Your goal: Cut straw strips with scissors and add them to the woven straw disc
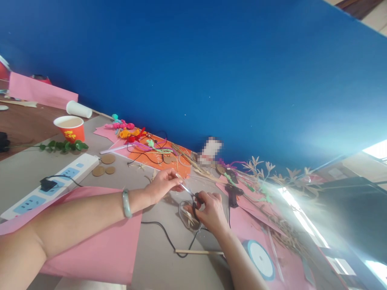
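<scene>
My right hand [213,213] is closed around the dark handles of a pair of scissors [194,198], whose blades point up and left. Thumb and fingers of my left hand [165,186], with a jade-coloured bangle on the wrist, pinch together at the blade tips. Whatever they hold is too small to make out. Below the scissors, a clear round dish or ring [186,225] with pale scraps lies on the grey tabletop. Just right of my right hand sits a black glue gun [233,194].
A white power strip [65,179] and a red paper cup [71,129] of drink stand at left. Pink paper [102,249] lies under my left forearm. A ribbon roll [259,259] rests at right, near dried stems [290,231]. A blue partition [193,72] rises behind.
</scene>
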`<state>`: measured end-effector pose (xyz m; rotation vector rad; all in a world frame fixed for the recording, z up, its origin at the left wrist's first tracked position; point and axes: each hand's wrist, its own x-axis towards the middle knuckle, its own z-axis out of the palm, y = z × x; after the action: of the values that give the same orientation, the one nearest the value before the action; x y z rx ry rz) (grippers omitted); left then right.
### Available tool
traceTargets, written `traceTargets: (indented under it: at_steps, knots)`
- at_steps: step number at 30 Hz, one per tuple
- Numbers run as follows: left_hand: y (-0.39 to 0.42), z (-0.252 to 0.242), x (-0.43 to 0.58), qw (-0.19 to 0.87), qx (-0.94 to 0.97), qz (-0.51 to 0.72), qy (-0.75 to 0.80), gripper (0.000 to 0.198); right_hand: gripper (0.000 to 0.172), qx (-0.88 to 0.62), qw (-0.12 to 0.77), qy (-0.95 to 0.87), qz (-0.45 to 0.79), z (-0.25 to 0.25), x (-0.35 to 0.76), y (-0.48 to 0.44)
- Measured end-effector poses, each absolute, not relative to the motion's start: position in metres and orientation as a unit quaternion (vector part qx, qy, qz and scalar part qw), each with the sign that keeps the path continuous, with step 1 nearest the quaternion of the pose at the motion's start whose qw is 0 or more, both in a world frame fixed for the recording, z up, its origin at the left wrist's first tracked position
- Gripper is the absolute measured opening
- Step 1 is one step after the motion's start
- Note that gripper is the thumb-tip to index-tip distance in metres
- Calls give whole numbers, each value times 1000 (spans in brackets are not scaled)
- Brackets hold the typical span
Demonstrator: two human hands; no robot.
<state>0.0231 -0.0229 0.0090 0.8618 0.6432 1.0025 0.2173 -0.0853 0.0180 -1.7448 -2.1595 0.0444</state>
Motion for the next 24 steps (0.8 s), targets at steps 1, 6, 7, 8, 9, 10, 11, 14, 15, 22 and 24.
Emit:
traceTargets:
  at_steps: [1, 6, 7, 8, 9, 10, 11, 14, 15, 22, 24]
  knots:
    - [-23, 9, 23, 743, 392, 458, 291, 27, 33, -619, 182, -764, 15, 18, 217, -85]
    - [-23, 7, 23, 742, 394, 457, 292, 27, 33, -624, 180, -760, 22, 18, 216, -85]
    - [-23, 7, 23, 742, 394, 456, 293, 26, 33, -624, 180, -760, 23, 19, 216, -86]
    - [-23, 7, 23, 742, 395, 455, 293, 26, 34, -624, 181, -760, 23, 19, 215, -86]
    - [-23, 7, 23, 743, 396, 453, 293, 25, 34, -623, 181, -760, 22, 20, 215, -86]
    - [-23, 7, 23, 743, 397, 452, 293, 24, 34, -623, 182, -760, 20, 20, 215, -86]
    - [-23, 8, 23, 745, 398, 450, 292, 24, 34, -624, 183, -760, 17, 20, 215, -86]
    - [-24, 9, 23, 749, 398, 444, 290, 24, 35, -626, 183, -758, 7, 20, 215, -86]
    - [-24, 9, 22, 750, 397, 443, 290, 25, 36, -627, 182, -758, 5, 20, 215, -86]
    - [-26, 14, 22, 748, 397, 442, 294, 24, 39, -633, 187, -751, 23, 18, 216, -85]
    - [-26, 14, 22, 748, 398, 441, 296, 24, 39, -635, 187, -749, 23, 17, 217, -85]
